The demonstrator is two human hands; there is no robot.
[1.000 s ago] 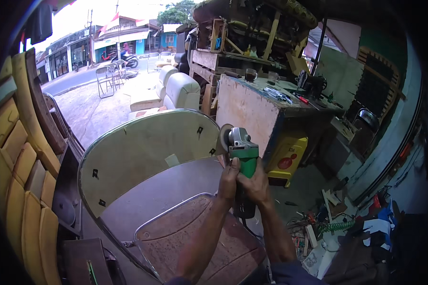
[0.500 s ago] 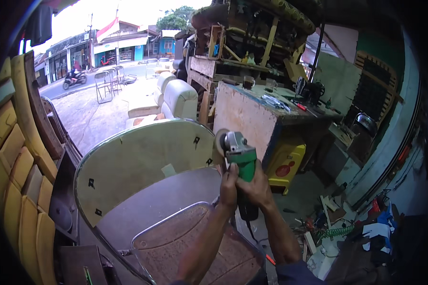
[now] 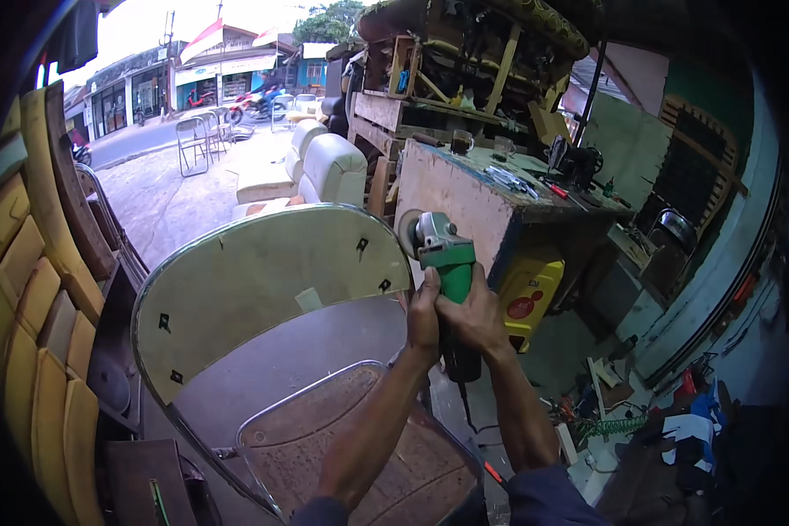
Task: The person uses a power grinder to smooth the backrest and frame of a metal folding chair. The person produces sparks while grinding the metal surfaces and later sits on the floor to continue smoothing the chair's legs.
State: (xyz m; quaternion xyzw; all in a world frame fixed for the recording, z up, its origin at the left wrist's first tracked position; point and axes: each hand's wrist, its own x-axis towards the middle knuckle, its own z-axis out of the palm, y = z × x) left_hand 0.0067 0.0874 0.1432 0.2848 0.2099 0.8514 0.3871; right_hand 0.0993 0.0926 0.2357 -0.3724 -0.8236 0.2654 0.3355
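A green and black angle grinder (image 3: 454, 272) is held upright by both of my hands. My left hand (image 3: 423, 317) wraps the left side of its body, thumb pointing up. My right hand (image 3: 478, 314) closes round the right side. The grinder's round disc (image 3: 408, 231) is at the right edge of the chair's curved backrest (image 3: 263, 263); whether it touches the metal rim I cannot tell. Black clips sit on the pale backrest panel. Below it is the worn brown chair seat (image 3: 324, 447) with a metal frame. A dark cord hangs from the grinder's lower end.
Yellow foam pieces (image 3: 26, 298) are stacked at the left. A workbench (image 3: 447, 197) with tools, glass mugs and a sewing machine (image 3: 574, 162) stands ahead right, a yellow sign (image 3: 532, 298) beneath. Scraps and a green coiled hose (image 3: 618, 426) lie lower right. White armchairs (image 3: 333, 167) stand outside.
The grinder and both hands have risen slightly along the backrest's right edge. The view has shifted a little. On the street, one motorcycle has moved left and another has appeared.
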